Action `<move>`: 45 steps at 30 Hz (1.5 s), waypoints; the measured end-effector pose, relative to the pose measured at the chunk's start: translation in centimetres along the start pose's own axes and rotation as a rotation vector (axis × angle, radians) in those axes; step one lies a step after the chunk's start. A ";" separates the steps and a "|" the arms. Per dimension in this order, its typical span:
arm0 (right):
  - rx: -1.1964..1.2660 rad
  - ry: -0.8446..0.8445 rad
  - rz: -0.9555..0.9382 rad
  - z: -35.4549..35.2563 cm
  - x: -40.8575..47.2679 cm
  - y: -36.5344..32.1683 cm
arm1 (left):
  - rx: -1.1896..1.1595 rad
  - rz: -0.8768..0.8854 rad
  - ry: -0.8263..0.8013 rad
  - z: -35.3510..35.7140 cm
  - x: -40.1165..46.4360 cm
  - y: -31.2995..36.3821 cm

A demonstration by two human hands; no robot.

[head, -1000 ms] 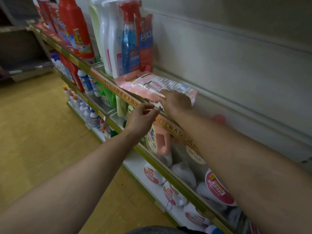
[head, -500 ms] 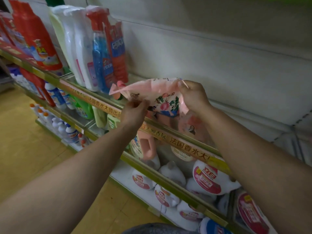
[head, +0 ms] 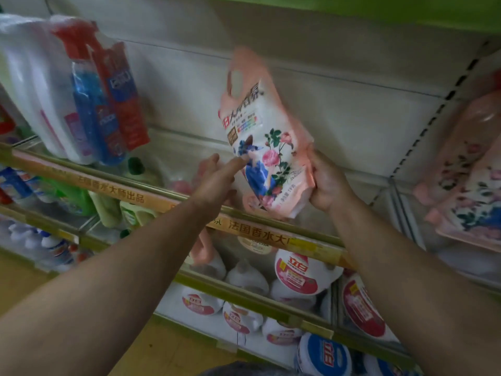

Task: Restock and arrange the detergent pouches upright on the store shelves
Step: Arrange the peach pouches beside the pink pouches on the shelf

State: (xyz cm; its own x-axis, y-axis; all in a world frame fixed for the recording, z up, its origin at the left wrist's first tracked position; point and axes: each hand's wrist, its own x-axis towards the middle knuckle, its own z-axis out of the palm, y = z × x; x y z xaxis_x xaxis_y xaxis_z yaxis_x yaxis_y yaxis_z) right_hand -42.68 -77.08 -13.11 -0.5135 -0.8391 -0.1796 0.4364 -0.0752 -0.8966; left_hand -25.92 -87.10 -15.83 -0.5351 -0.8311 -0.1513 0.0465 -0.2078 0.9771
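Above the shelf rail [head: 162, 196], right hand [head: 326, 183] gripped one upright pouch [head: 264, 147], unplaced; left hand [head: 217, 180] spread, fingertips touching it.

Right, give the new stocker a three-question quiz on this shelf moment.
1. True or false: the pink rose-print detergent pouch lies flat on the shelf.
2. Which hand grips the pouch's lower edge?
A. left hand
B. right hand
C. neither
3. Fill in: the pouch's handle cutout points ____.

Key: 1 false, it is held roughly upright above the shelf rail. 2 B; the left hand's straight fingers only touch its front. 3 up.
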 end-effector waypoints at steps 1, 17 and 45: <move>-0.029 -0.005 -0.001 -0.6 -0.3 0.0 | 0.001 -0.008 -0.040 0.4 0.2 0.1; 0.164 -0.070 -0.048 -5.3 -1.9 0.3 | -0.251 -0.160 -0.359 5.2 0.6 -1.2; -0.200 -0.042 -0.268 -6.4 -2.7 -3.3 | -0.008 0.099 -0.045 8.1 0.1 3.2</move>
State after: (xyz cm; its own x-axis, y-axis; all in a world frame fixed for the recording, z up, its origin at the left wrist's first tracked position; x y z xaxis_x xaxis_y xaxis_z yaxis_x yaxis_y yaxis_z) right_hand -47.42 -71.11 -12.27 -0.5573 -0.8258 0.0863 0.1345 -0.1924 -0.9721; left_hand -32.70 -83.68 -11.48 -0.5652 -0.8236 -0.0469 0.1079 -0.1302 0.9856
